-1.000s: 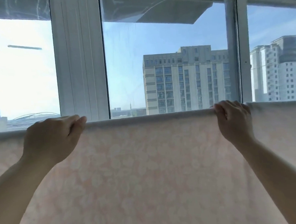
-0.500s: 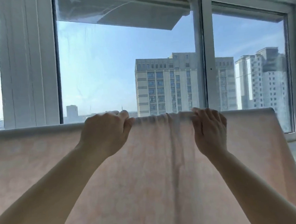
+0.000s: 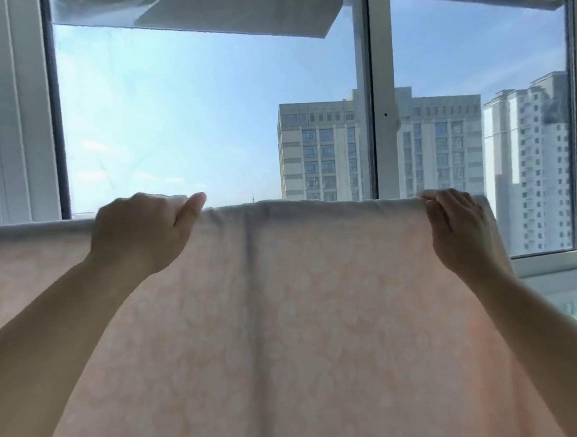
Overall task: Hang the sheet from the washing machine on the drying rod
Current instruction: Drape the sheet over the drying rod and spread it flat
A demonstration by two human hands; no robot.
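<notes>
A pale pink sheet with a faint flower pattern hangs over a horizontal rod and fills the lower half of the view. The rod itself is hidden under the sheet's folded top edge. My left hand grips that top edge left of centre, thumb pointing right. My right hand pinches the top edge close to the sheet's right end. Between the hands the edge runs nearly straight, and a vertical crease drops below it.
A big window with white frames stands just behind the sheet, with tall buildings outside. A white sill lies at the right, below the pane. A white panel is at the left.
My right hand has slid right along the top edge toward the sheet's end. The bunched folds between my hands have been pulled flat. The view shifted right.
</notes>
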